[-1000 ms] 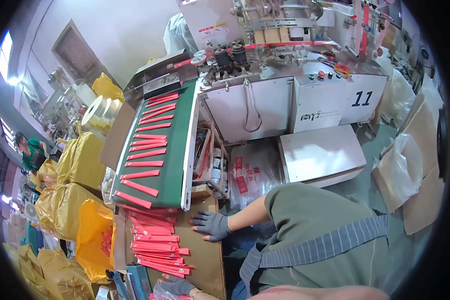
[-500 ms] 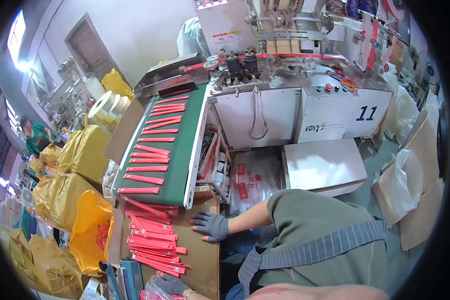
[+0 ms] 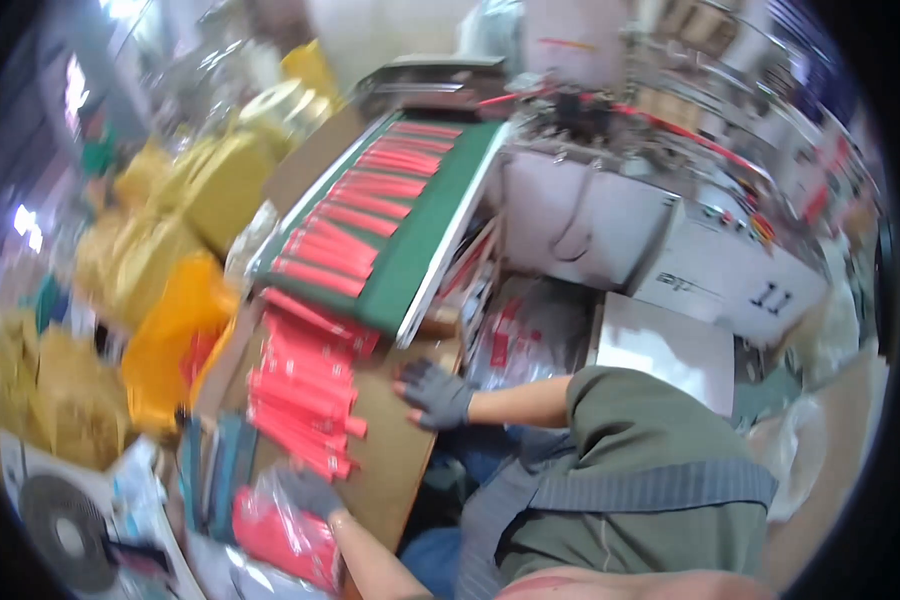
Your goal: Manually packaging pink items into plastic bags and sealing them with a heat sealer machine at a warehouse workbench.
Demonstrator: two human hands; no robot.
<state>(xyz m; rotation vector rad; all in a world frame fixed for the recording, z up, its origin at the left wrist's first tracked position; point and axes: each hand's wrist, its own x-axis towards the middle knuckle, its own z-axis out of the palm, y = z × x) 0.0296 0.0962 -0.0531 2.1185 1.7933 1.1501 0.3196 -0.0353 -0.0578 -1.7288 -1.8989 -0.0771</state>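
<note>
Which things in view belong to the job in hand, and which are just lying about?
In the job: red packets; green conveyor belt; clear bag at the left hand; brown board under the right hand.
Apparently lying about: yellow sacks; grey fan.

Packets on table and conveyor, bags left of the conveyor, machine right.

Glossy clear plastic bag, matt cloth apron

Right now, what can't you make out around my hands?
In the head view:
Gray-gloved left hand: fingertips blurred at the clear plastic bag.
Slim red packets: lower ones hidden beneath upper ones; printing blurred.
Gray-gloved right hand: palm hidden by its back.
</note>
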